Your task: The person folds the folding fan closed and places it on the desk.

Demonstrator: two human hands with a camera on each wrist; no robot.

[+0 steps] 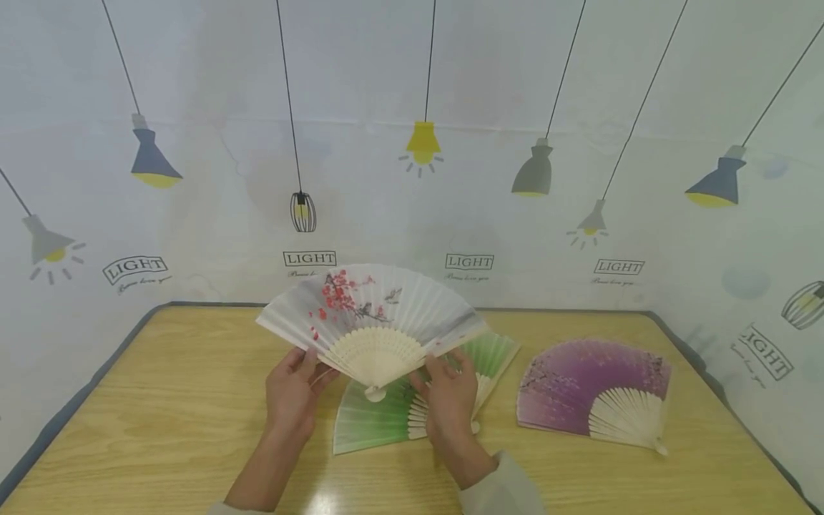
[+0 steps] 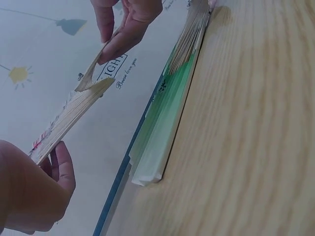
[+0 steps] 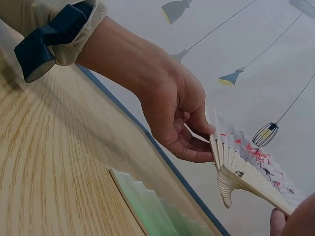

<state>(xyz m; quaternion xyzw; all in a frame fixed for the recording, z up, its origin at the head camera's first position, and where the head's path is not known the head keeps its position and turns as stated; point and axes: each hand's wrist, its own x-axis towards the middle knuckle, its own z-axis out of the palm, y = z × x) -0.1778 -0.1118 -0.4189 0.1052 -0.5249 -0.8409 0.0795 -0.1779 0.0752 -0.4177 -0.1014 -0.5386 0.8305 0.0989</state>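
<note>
An opened white folding fan point(image 1: 412, 297) with red blossoms and small birds is held up above the table, its pale ribs meeting at the bottom pivot. My left hand point(image 1: 291, 397) pinches its left outer edge between thumb and fingers. On the opposite edge, my right hand point(image 1: 453, 400) pinches the outer rib, thumb in front; the right wrist view shows this grip on the ribs point(image 3: 229, 157) closely. Below it a spread green folding fan point(image 1: 370, 422) lies on the table, partly hidden by the right hand and the white fan.
To the right a purple folding fan point(image 1: 560, 379) with a blossom pattern lies spread on the wooden table point(image 1: 161, 415). A white backdrop point(image 1: 360, 86) printed with hanging lamps rises behind the table and along its sides.
</note>
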